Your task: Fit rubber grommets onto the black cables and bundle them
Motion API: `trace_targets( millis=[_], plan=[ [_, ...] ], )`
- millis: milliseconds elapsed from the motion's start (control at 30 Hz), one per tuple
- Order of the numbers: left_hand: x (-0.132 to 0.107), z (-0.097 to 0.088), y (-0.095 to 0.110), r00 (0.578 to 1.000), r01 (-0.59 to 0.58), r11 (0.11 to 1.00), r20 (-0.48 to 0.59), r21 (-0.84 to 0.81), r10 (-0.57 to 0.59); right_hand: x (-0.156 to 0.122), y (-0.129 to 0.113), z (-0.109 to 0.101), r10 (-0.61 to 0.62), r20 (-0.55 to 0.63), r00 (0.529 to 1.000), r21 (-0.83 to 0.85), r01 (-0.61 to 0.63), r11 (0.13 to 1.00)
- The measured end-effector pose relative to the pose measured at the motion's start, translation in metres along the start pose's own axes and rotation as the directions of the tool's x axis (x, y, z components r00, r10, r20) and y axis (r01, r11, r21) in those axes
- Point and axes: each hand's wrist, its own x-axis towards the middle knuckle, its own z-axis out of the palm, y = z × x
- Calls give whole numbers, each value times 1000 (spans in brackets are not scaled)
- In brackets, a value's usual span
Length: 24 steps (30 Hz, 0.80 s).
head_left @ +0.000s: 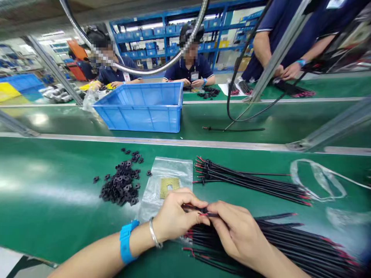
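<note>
Cable (213,214), black with red wire end, clamped in thumb-and-finger pinch of both left hand (178,212) and right hand (242,233), above near heap of red-tipped cables (301,247). Beyond left hand, zip bag (156,172) and holed yellow plate (164,188); farther left, pile of small black fittings (120,187). Beyond right hand, cable bundle (255,180) on green tabletop (66,220).

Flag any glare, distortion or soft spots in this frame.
Head view: pale glare on the left of the green tabletop; head view: metal posts splay outward toward the top, likely wide-angle distortion; head view: red tips of the lower-right cables look smeared, while the left hand and right hand look fairly sharp.
</note>
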Motion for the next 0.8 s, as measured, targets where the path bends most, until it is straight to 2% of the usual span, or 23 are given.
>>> trace_targets(
  millis=[233,367,500,600,633,700,733,800],
  plan=[
    [3,3,1,998,-56,998,-41,24,57,-3,-1,-5,47,44,998,70,-50,996],
    [3,-3,3,996,-79,996,-30,34,80,4,4,-11,-10,81,997,71,4,997],
    [5,-8,0,997,-18,1000,-71,23,19,8,14,-24,-86,122,989,-87,97,991],
    [12,-19,-3,1000,8,999,-3,47,-7,7,26,-37,-102,133,986,-273,136,952],
    [16,-26,-5,1000,-4,995,18,99,2,6,31,-41,-98,117,988,-356,134,925],
    [25,-49,-9,998,-57,948,8,314,57,4,44,-47,-88,54,995,-526,103,844],
    [30,-63,-12,995,-81,875,-15,477,101,3,51,-48,-80,22,997,-593,77,802],
    [38,-92,-19,991,-60,660,-37,748,132,2,64,-46,-48,-17,999,-669,24,743]
  ],
)
